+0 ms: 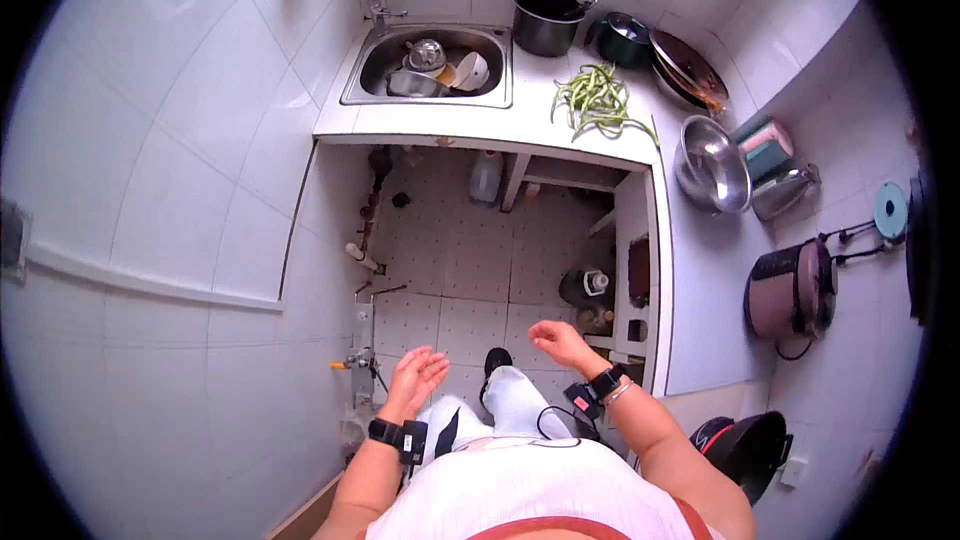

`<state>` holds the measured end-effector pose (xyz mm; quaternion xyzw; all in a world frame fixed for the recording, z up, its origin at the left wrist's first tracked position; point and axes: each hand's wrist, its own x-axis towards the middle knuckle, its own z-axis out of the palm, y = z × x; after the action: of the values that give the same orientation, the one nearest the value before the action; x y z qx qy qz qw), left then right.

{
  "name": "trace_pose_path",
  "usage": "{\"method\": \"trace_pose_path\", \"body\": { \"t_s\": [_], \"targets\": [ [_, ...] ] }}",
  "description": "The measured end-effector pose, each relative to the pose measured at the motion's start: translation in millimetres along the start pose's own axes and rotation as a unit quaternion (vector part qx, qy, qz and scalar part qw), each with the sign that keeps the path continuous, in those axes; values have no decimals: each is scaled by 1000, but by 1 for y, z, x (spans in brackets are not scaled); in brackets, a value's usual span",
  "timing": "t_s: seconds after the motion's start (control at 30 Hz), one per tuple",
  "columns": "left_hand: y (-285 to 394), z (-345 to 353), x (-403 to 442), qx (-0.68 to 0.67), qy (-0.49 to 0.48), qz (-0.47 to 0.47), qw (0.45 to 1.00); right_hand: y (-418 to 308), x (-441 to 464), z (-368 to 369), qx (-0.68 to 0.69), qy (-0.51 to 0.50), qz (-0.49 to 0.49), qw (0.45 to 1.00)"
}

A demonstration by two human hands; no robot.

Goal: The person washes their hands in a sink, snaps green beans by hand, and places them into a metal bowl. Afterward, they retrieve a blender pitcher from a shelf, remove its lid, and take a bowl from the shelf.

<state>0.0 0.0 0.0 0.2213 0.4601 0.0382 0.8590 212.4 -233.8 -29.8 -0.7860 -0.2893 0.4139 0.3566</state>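
Note:
Both of my hands hang in the air in front of my body, above the tiled floor. My left hand [418, 378] holds nothing, and its fingers are spread a little. My right hand [562, 343] is also bare, with loosely bent fingers turned inward. Neither one touches the counter. Farther ahead, a loose pile of green beans [598, 100] lies on the white counter [540, 122]. To the right of the beans sits a steel bowl [712, 165]. On the left, the sink [350, 90] contains a steel pot [426, 57] and several bowls.
A dark pot [546, 25], a green pot [622, 40] and leaning lids [688, 70] stand along the back wall. A rice cooker [790, 290] is on the right counter. Bottles [585, 287] stand on the floor below. A black bin [752, 450] is at lower right.

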Motion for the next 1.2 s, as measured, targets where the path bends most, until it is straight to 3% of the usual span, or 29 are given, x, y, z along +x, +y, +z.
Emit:
{"method": "trace_pose_path", "body": {
  "t_s": [0.07, 0.1, 0.17, 0.4, 0.6, 0.73, 0.77, 0.83, 0.97, 1.03, 1.17, 1.2],
  "targets": [
    [18, 7, -11, 10, -28, 2, 1000, -14, 10, 7, 159, -1, 10, 987],
    [29, 86, 38, -15, -66, 1, 998, -28, 40, -91, 118, 18, 12, 993],
    [57, 95, 41, -23, -45, -6, 999, -64, 55, -106, 248, 8, 86, 965],
    [218, 135, 179, 17, -30, 56, 998, -140, 252, -163, 299, -20, 41, 953],
    [429, 236, 342, 26, -82, 90, 992, -245, 480, -221, 354, 3, 110, 929],
    [531, 303, 429, -12, -84, 73, 994, -290, 612, -258, 412, 22, 110, 904],
    [550, 317, 445, -9, -80, 71, 994, -273, 654, -263, 429, -9, 50, 902],
    [583, 342, 475, -7, -76, 44, 996, -289, 704, -275, 405, 85, 72, 908],
    [619, 361, 511, -2, -109, 20, 994, -286, 788, -289, 438, 118, 64, 889],
    [627, 361, 520, 13, -111, 22, 994, -288, 811, -288, 475, 132, 116, 862],
    [644, 370, 516, 53, -80, 56, 994, -279, 860, -282, 494, 62, 128, 858],
    [646, 369, 517, 62, -86, 67, 992, -268, 866, -276, 417, 40, 31, 908]
  ]
}}
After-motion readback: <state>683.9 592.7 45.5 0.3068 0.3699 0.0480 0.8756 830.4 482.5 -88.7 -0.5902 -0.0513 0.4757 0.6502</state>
